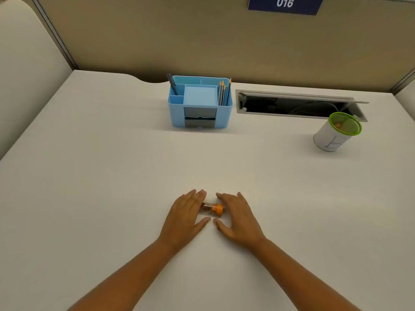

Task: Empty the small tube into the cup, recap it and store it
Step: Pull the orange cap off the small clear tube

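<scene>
A small clear tube (210, 208) with an orange cap lies on its side on the white desk, cap pointing right, with small brownish bits inside. My left hand (185, 217) cups its left end and my right hand (238, 217) cups the cap end, fingers spread around it; whether either hand touches the tube I cannot tell. The cup (335, 132), white with a green mesh rim, stands at the far right with something orange inside. A blue desk organiser (199, 102) stands at the back centre.
The organiser holds a dark pen, several pencils and a grey drawer front. An open cable slot (296, 105) is set into the desk behind the cup. Beige partition walls close off the back and sides, with a blue "016" sign (285, 4).
</scene>
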A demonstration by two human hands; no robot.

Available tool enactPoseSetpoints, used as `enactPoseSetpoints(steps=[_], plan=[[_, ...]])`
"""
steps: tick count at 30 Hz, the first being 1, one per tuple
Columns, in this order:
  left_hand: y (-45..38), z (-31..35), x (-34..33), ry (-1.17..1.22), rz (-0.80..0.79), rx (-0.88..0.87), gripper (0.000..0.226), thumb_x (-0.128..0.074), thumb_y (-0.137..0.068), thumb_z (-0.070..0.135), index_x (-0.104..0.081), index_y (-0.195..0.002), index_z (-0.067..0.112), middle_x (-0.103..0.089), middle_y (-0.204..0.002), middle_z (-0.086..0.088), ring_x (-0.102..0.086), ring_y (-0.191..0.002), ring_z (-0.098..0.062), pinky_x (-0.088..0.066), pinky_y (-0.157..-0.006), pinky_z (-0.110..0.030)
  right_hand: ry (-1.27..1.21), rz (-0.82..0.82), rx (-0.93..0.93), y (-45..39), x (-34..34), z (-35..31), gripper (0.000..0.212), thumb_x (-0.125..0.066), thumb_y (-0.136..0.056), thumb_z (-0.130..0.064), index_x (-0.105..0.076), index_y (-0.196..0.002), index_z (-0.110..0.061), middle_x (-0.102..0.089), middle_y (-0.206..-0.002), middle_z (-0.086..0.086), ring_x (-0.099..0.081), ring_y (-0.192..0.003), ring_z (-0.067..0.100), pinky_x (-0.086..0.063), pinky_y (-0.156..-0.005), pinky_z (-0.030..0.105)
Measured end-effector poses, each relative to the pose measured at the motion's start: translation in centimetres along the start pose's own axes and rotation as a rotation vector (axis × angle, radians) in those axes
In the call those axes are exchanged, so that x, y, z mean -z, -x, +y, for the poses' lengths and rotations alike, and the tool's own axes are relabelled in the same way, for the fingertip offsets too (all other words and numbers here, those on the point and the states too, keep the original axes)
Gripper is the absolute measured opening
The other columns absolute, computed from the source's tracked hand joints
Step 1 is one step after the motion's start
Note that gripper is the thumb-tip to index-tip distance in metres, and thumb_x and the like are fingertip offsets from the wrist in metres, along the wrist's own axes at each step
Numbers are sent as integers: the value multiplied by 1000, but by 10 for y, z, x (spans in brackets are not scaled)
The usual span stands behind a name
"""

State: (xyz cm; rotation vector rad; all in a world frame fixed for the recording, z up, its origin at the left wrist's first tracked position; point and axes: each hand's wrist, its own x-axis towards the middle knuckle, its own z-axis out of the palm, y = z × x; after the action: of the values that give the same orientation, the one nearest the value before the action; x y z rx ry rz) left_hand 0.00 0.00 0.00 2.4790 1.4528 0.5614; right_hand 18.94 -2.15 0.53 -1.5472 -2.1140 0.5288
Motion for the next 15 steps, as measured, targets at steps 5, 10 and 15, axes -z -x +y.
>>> enactPoseSetpoints(steps=[5,10,15], plan=[[-11,-3,-3,-17,80,50,56,-70,-74,30,-51,-122,8,-64,-118,-8,-57,-112,-27,-45,-94,-43,-122,119,-145,-10,-5,-13,33,-63,-82,-16,-58,-113,-11,-62,-111,3,-57,-106,18,-36,-107,39],[-11,-1,-2,8,94,37,56,-69,-75,31,-49,-123,11,-65,-113,-7,-61,-103,-24,-47,-90,-37,-332,166,-301,-16,-10,-26,36,-63,-84,-12,-54,-118,-16,-55,-113,-4,-53,-104,10,-40,-91,14],[-10,5,-1,54,165,128,56,-71,-73,35,-52,-118,10,-67,-104,-9,-62,-96,-26,-45,-90,-42,-517,162,-411,-22,-5,-41,32,-65,-85,-19,-56,-115,-22,-53,-108,-11,-55,-91,0,-41,-75,-2]])
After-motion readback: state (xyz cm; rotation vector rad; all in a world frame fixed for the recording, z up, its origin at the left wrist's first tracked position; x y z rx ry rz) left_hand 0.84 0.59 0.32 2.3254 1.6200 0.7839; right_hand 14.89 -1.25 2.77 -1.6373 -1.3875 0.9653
